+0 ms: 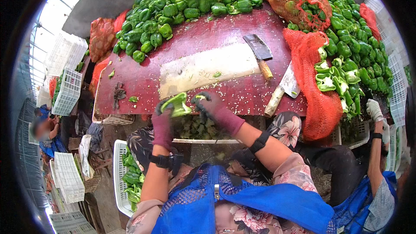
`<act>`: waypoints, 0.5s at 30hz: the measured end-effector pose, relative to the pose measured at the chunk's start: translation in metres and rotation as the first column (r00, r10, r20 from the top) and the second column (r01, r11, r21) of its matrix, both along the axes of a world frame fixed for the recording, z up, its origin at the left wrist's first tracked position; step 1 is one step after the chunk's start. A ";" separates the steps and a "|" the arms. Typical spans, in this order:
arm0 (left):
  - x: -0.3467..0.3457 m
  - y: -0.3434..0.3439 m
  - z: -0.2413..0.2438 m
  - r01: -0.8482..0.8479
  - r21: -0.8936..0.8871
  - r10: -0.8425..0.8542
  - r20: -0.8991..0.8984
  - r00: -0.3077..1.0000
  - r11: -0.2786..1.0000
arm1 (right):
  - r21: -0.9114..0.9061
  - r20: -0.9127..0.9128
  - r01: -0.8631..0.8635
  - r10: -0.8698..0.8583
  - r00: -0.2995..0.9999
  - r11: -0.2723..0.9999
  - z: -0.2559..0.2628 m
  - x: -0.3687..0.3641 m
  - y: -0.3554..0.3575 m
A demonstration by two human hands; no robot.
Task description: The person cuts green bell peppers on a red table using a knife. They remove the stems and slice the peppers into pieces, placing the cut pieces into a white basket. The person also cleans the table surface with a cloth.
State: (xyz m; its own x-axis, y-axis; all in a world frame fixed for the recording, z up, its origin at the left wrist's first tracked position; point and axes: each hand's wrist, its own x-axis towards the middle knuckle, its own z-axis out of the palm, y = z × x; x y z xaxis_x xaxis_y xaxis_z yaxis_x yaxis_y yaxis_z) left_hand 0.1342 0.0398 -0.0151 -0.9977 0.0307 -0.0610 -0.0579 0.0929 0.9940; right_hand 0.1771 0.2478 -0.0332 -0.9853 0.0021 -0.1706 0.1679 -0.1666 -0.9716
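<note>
My left hand [163, 117], in a maroon and dark glove, is closed on a cut, hollow green bell pepper half [179, 105] at the table's near edge. Just right of it, my right hand [211, 105], gloved alike, has a small pale green piece [200, 97] at its fingers; whether it grips this is unclear. Beyond both hands lies a worn pale cutting board [208, 68] on the red table [136, 78]. A cleaver [259, 48] with a wooden handle rests at the board's right end. A second cleaver [289, 83] lies farther right, partly beside a red mesh sack [317, 81].
Whole green bell peppers [162, 9] are heaped along the far side. Cut peppers [338, 78] lie at right. A white basket [119, 182] of peppers stands at lower left, and a bin of scraps [195, 128] below the table edge. A co-worker's gloved hand [374, 110] is at right.
</note>
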 end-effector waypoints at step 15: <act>0.027 -0.005 0.059 -0.276 -0.713 -0.500 -0.666 0.553 0.644 | 0.521 -0.312 0.136 0.040 0.949 0.843 -0.015 -0.003 -0.003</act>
State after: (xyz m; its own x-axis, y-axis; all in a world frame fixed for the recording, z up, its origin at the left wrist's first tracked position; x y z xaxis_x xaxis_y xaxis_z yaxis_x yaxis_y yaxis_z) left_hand 0.1616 0.0346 0.0440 -0.6084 0.4835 0.6293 0.7235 0.6639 0.1893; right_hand 0.1745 0.2444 -0.0483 -0.9835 0.0543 0.1726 -0.1385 0.3882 -0.9111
